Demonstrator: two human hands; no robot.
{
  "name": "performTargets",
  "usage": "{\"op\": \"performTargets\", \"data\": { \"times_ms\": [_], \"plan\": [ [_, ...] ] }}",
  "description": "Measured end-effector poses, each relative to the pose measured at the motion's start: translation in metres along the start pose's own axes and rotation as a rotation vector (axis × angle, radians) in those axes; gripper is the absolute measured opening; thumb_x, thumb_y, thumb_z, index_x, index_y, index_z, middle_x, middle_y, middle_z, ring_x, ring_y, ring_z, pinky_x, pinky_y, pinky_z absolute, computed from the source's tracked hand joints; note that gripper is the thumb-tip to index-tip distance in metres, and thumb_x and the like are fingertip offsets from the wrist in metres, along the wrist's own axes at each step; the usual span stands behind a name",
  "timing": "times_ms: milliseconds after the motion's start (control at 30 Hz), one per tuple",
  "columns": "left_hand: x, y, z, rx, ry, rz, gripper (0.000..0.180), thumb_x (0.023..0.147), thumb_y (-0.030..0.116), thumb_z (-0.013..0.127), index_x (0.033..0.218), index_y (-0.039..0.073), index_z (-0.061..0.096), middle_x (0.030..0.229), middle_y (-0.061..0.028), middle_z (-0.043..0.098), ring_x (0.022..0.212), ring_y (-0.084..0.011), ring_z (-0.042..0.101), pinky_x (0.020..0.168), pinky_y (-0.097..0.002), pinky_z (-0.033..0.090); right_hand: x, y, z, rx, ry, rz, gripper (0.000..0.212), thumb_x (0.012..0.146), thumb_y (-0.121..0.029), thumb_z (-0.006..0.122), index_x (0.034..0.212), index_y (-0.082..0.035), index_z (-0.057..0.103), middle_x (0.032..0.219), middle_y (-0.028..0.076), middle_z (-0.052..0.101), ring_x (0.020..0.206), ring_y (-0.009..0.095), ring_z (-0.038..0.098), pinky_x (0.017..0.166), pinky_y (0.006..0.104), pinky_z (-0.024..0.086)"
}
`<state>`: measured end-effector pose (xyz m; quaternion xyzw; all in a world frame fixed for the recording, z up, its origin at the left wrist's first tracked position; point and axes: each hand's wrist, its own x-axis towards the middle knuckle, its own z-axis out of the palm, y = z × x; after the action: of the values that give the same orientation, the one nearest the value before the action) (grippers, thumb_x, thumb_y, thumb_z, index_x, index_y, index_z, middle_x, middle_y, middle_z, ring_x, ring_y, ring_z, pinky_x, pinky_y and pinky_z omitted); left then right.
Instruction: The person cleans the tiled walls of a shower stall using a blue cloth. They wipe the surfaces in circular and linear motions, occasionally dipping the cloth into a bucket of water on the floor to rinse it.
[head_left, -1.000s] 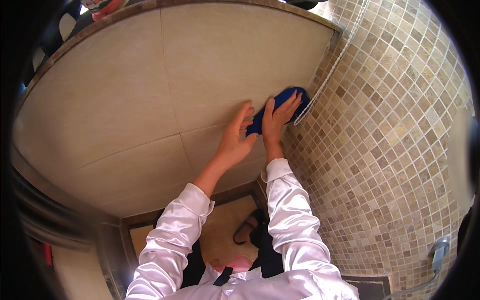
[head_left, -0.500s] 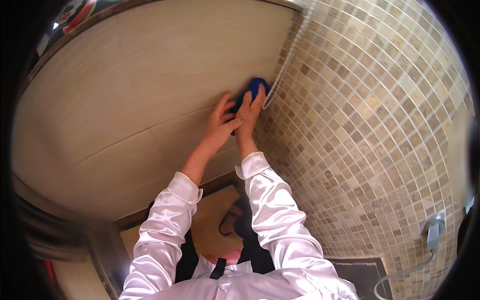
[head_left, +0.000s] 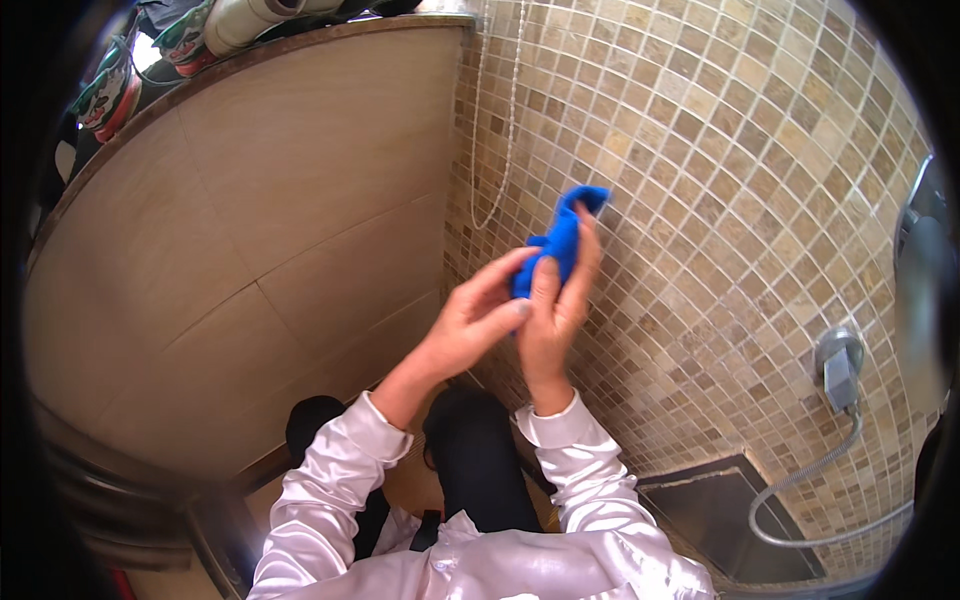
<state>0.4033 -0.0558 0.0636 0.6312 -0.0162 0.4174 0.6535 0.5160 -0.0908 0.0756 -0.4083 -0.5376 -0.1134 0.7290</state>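
Note:
A bright blue cloth point(head_left: 563, 245), bunched and folded, is held between my two hands in front of the tiled wall. My right hand point(head_left: 560, 315) grips it from the right, with the thumb on the near side and the fingers along its far edge. My left hand point(head_left: 475, 315) closes on the cloth's lower left end, its thumb close to the right thumb. Whether the cloth touches the tiles cannot be told from here.
Small brown and beige tiles cover the right wall point(head_left: 680, 200). A beaded cord point(head_left: 513, 110) hangs near the corner beside the large-tiled beige panel point(head_left: 330, 150). Shoes point(head_left: 185, 45) stand on the ledge at the upper left. A wall fitting point(head_left: 838, 365) carries a grey hose point(head_left: 800, 540).
Both hands have come away from the beige panel by the corner, moving right and nearer with the blue cloth. The view has turned toward the tiled wall.

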Motion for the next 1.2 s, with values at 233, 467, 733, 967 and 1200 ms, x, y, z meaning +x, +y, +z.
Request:
{"op": "performTargets", "data": {
  "times_ms": [233,467,733,967,1200],
  "plan": [
    [0.023,-0.032,0.078,-0.213,-0.196,-0.055,0.064,0.099,0.022,0.062,0.151,-0.002,0.034,0.146,-0.0151,0.047,0.13,-0.0214,0.049,0.109,-0.0364,0.04,0.021,-0.024,-0.101,-1.115,0.11,-0.527,0.047,0.101,-0.034,0.054,0.139,-0.006,0.054,0.149,0.015,0.04,0.137,0.042,0.031,0.112,0.0517,0.028],
    [0.012,-0.063,0.091,-0.021,-0.201,-0.144,0.079,0.093,0.014,0.069,0.156,0.009,0.022,0.139,-0.0165,0.048,0.12,-0.0238,0.057,0.104,-0.0414,0.046,-0.002,0.01,-0.152,-1.568,-0.113,-0.376,0.065,0.089,-0.041,0.069,0.147,-0.022,0.048,0.153,0.006,0.041,0.141,0.035,0.033,0.112,0.0535,0.025],
    [0.043,-0.023,0.11,0.063,-0.237,0.039,0.079,0.094,0.013,0.067,0.157,0.01,0.02,0.136,-0.0153,0.05,0.116,-0.0225,0.06,0.103,-0.0406,0.047,0.072,-0.032,-0.144,-1.565,0.0,-0.445,0.062,0.09,-0.038,0.067,0.146,-0.021,0.048,0.155,0.008,0.039,0.143,0.035,0.033,0.113,0.0524,0.025],
    [0.068,0.007,0.138,0.111,-0.206,0.142,0.072,0.094,0.016,0.067,0.155,0.013,0.029,0.127,-0.0103,0.052,0.108,-0.0173,0.061,0.097,-0.0359,0.049,0.092,-0.042,-0.158,-1.572,0.125,-0.495,0.051,0.101,-0.045,0.048,0.146,-0.02,0.049,0.154,0.009,0.041,0.142,0.034,0.035,0.114,0.0524,0.025],
    [0.052,-0.026,0.156,0.33,-0.156,0.158,0.068,0.093,0.017,0.068,0.152,0.009,0.035,0.121,-0.0128,0.05,0.104,-0.0221,0.061,0.091,-0.0354,0.052,0.024,-0.015,-0.186,-1.682,0.133,-0.464,0.05,0.101,-0.048,0.049,0.14,-0.019,0.054,0.149,0.009,0.046,0.139,0.034,0.039,0.112,0.0522,0.027]
  ]
}}
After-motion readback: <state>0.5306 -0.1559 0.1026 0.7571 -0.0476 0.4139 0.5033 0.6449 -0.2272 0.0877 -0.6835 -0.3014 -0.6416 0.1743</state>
